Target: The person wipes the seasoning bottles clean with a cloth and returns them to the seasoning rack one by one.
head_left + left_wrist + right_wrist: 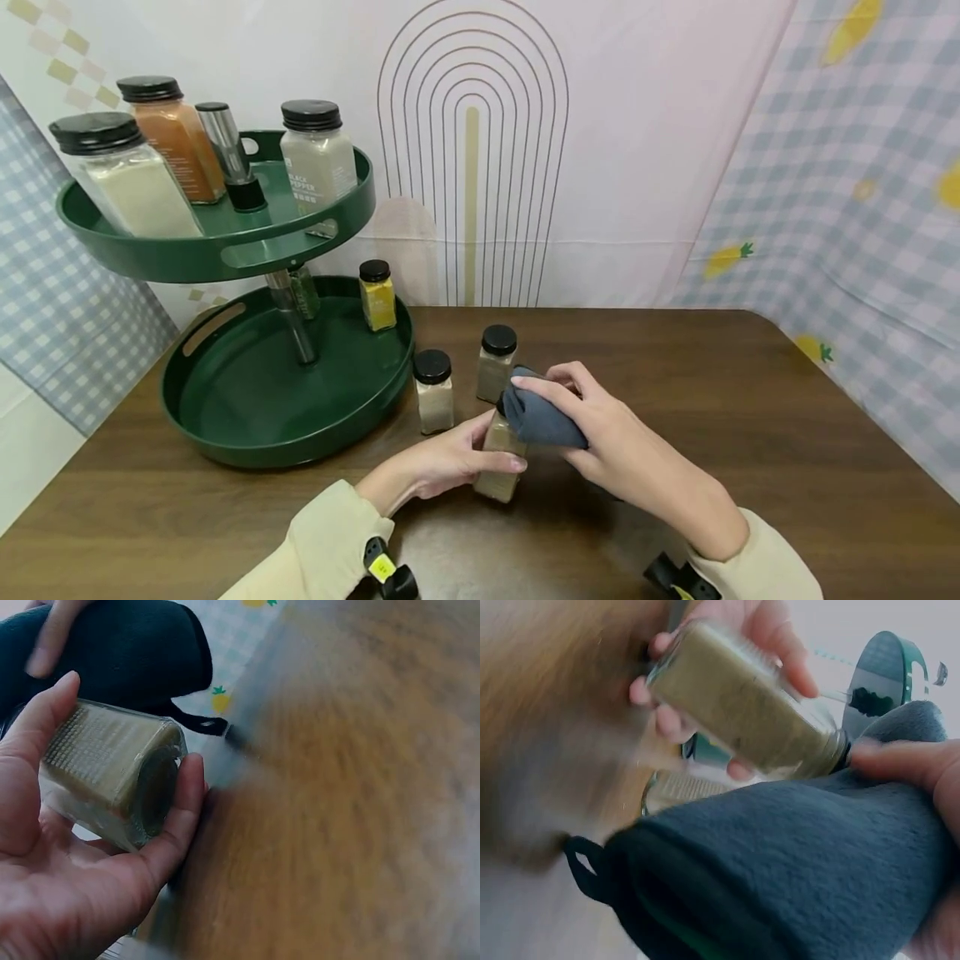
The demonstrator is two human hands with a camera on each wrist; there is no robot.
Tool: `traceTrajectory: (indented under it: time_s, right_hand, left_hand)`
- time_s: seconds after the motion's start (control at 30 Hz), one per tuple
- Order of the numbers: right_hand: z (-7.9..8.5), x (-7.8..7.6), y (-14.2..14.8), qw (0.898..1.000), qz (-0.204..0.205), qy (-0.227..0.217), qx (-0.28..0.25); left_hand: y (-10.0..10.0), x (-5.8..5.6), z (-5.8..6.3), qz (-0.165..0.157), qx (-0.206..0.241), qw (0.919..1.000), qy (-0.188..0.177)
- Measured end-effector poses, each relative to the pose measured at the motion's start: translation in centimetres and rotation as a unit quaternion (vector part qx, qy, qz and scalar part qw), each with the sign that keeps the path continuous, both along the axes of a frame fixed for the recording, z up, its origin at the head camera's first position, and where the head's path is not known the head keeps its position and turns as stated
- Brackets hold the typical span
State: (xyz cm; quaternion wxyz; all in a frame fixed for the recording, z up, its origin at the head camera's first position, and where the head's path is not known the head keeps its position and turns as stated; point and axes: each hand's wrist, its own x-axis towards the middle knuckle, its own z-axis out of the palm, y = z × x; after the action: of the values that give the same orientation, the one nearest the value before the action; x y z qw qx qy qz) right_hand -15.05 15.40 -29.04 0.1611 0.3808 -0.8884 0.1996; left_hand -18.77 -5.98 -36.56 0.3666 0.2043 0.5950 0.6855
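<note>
My left hand grips a square glass spice jar of tan powder, thumb across its side, above the table. In the left wrist view the jar's base faces the camera, with fingers wrapped beneath. My right hand holds a folded dark grey-blue cloth against the jar's top. The cloth covers most of the black lid; only a dark edge shows at the neck in the right wrist view. A hanging loop sticks out from the cloth's corner.
Two black-lidded spice jars, one pale and one greyish, stand just beyond my hands. To the left, a green two-tier tray carries large jars and a silver-and-black cylinder above, with a small yellow jar below.
</note>
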Motion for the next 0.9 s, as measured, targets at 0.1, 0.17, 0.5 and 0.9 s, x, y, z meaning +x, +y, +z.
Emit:
traceTrajectory:
  time_s: [0.1, 0.17, 0.5, 0.9]
  right_hand:
    - [-0.1, 0.1, 0.0, 1.000, 0.015, -0.013, -0.001]
    - [0.0, 0.1, 0.0, 1.000, 0.024, -0.003, 0.000]
    - [0.5, -0.7, 1.2, 1.000, -0.012, 0.005, 0.028]
    - [0.7, -1.2, 2.4, 0.992, -0.083, -0.018, 0.089]
  left_hand:
    - [0.1, -0.1, 0.1, -0.005, -0.008, 1.0000, -0.003]
    - [0.1, -0.1, 0.2, -0.006, -0.016, 0.9998, -0.005]
    - [0.0, -0.5, 0.7, -0.006, -0.040, 0.9989, -0.025]
    - [0.0, -0.3, 0.8, -0.007, -0.060, 0.9981, -0.006]
